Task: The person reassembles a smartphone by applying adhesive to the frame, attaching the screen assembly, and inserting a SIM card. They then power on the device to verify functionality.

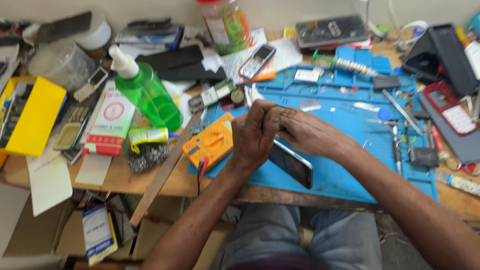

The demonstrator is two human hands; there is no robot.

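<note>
Just left of centre, a red-and-white carton (108, 122) is lying beside a green spray bottle (145, 91). Both hands are meeting over the blue repair mat (356, 136): the left hand (255, 133) and right hand (307, 133) are pinching a small part, too tiny to identify, above a dark phone (292, 163). An orange multimeter (208, 141) is sitting nearby; a red-lidded jar (222, 16) of colourful contents is standing at top centre.

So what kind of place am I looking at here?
Most likely a phone repair bench: a blue work mat, an orange multimeter, loose phones and tweezers surround the hands.
</note>
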